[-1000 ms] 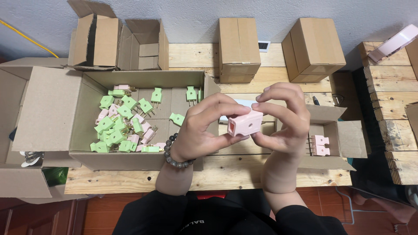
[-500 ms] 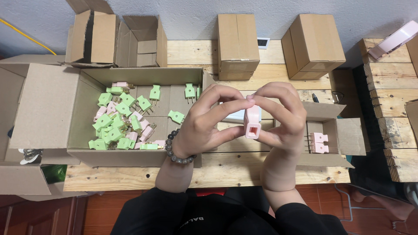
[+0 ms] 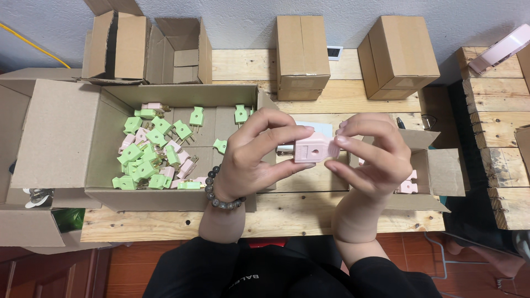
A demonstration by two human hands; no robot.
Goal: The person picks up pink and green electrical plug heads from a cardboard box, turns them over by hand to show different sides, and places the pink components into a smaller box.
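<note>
One pink plug [image 3: 312,148], two hands [image 3: 309,157]

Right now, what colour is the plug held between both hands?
Pale pink; the plug shows best in the head view, held by the left hand and right hand.

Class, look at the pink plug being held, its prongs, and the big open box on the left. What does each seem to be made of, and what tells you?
Pink plug: likely moulded plastic, smooth with a soft sheen and even colour.
Prongs: probably metal, pale and shiny, though small and partly hidden by the left hand.
Open box: corrugated cardboard, matte brown, with folded flaps and creases.
</note>
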